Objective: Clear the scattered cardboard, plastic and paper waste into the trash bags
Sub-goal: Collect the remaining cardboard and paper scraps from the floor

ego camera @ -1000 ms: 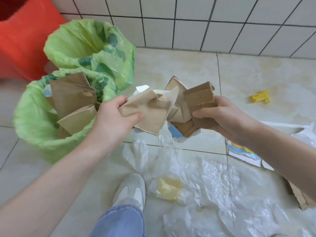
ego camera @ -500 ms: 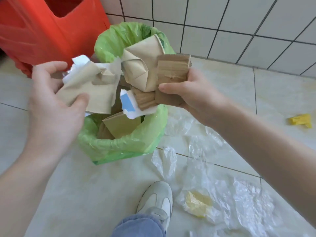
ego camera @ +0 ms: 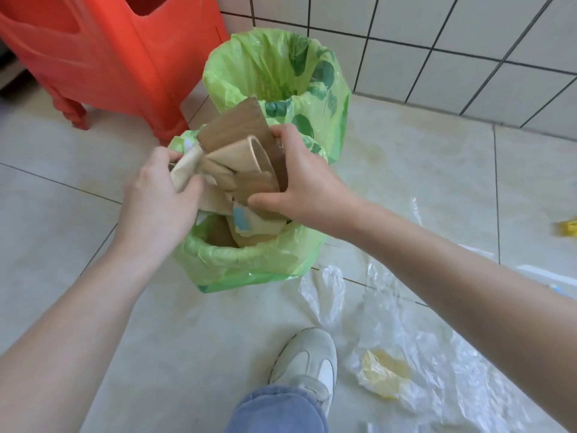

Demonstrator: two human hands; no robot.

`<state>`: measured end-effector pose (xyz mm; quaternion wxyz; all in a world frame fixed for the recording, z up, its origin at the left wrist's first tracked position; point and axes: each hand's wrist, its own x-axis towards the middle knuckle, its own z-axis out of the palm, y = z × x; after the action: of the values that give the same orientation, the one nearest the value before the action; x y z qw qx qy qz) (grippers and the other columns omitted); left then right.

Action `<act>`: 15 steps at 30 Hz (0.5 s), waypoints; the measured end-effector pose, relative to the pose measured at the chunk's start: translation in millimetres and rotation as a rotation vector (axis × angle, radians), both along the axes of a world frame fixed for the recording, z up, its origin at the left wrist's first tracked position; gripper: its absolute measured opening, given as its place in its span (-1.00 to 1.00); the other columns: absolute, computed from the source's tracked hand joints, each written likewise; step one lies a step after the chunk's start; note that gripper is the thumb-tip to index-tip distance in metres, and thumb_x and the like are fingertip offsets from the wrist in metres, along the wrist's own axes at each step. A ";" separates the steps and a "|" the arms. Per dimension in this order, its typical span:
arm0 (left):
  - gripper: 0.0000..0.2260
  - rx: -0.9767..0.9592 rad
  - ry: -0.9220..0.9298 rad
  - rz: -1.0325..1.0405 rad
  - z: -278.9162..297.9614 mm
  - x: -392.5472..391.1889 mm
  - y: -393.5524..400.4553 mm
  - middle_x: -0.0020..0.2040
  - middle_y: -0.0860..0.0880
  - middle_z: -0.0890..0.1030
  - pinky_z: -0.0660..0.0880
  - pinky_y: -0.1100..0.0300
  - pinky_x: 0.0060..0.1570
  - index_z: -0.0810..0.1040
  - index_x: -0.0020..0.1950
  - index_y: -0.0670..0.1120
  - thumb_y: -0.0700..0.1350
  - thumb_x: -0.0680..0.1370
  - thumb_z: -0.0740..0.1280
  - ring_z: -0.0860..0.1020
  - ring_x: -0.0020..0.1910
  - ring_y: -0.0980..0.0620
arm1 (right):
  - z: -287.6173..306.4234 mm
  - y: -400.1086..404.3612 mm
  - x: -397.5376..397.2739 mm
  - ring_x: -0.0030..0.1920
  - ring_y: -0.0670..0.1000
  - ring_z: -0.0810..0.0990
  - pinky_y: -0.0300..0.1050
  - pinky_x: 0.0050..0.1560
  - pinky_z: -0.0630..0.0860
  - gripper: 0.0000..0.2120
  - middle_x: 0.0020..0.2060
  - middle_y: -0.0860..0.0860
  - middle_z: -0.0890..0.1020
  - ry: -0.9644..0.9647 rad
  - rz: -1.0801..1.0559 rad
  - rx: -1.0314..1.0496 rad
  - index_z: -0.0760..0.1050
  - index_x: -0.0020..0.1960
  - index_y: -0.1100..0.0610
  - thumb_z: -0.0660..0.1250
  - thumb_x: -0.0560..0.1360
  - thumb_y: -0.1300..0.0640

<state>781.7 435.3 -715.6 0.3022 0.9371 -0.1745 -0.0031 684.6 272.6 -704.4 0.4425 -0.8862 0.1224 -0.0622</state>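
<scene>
Two green trash bags stand on the tiled floor. The near bag (ego camera: 246, 260) holds brown cardboard pieces (ego camera: 237, 135) that stick up above its rim. The far bag (ego camera: 274, 67) stands open behind it by the wall. My left hand (ego camera: 156, 195) grips crumpled beige paper (ego camera: 187, 170) at the near bag's left rim. My right hand (ego camera: 299, 179) is shut on a bundle of cardboard and paper with a blue patch (ego camera: 249, 195), pressed down into the near bag's mouth.
A red plastic stool (ego camera: 103, 48) stands at the back left, close to the bags. Clear plastic sheets (ego camera: 437, 354) and a yellowish wad (ego camera: 381, 370) lie on the floor to the right. A yellow scrap (ego camera: 568, 228) lies at the right edge. My shoe (ego camera: 306, 360) is near the bottom.
Both hands have moved left from the floor pile and down onto the near bag with the cardboard and paper. The bundle now sits in the bag's mouth.
</scene>
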 end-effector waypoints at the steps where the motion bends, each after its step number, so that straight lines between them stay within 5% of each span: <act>1: -0.72 0.001 0.016 0.008 1.0 0.4 -1.5 -0.05 -0.06 0.56 0.32 0.13 -0.12 0.46 0.19 -0.06 -0.06 0.50 0.33 0.50 -0.02 -0.15 | 1.0 -0.8 0.0 -0.05 -0.09 0.55 -0.25 -0.12 0.52 -0.33 0.00 -0.11 0.55 0.009 -0.011 0.017 0.20 0.34 0.04 0.48 0.37 0.00; 5: -0.65 0.031 0.015 0.030 4.4 5.9 1.3 0.04 -0.08 0.60 0.44 0.12 -0.02 0.48 0.21 -0.02 -0.19 0.44 0.35 0.56 0.02 -0.18 | -0.3 -7.4 2.6 -0.06 -0.03 0.58 -0.11 -0.07 0.55 -0.51 -0.02 -0.06 0.59 -0.036 -0.082 0.040 0.28 0.31 0.05 0.39 0.46 0.02; 9: -0.75 -0.063 -0.106 0.091 13.3 9.1 8.4 -0.07 0.03 0.58 0.52 0.05 -0.02 0.50 0.07 -0.01 -0.22 0.42 0.32 0.59 -0.07 -0.12 | -1.7 -16.2 5.6 -0.13 0.08 0.54 0.01 -0.12 0.52 -0.80 -0.17 0.04 0.58 -0.015 -0.069 -0.199 0.43 0.05 0.16 0.35 0.47 0.14; 15: -0.84 0.043 0.005 0.028 1.6 12.4 -5.4 -0.15 -0.10 0.59 0.51 0.03 -0.15 0.45 -0.06 -0.03 -0.17 0.41 0.36 0.58 -0.16 -0.20 | -4.0 -17.1 7.5 -0.12 0.06 0.56 0.05 -0.07 0.54 -0.78 -0.15 0.03 0.60 0.008 -0.051 -0.245 0.47 0.07 0.15 0.34 0.47 0.09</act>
<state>794.1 429.9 -714.1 0.2824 0.9457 -0.1607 -0.0052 692.1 255.5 -708.4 0.3285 -0.9306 0.1381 -0.0841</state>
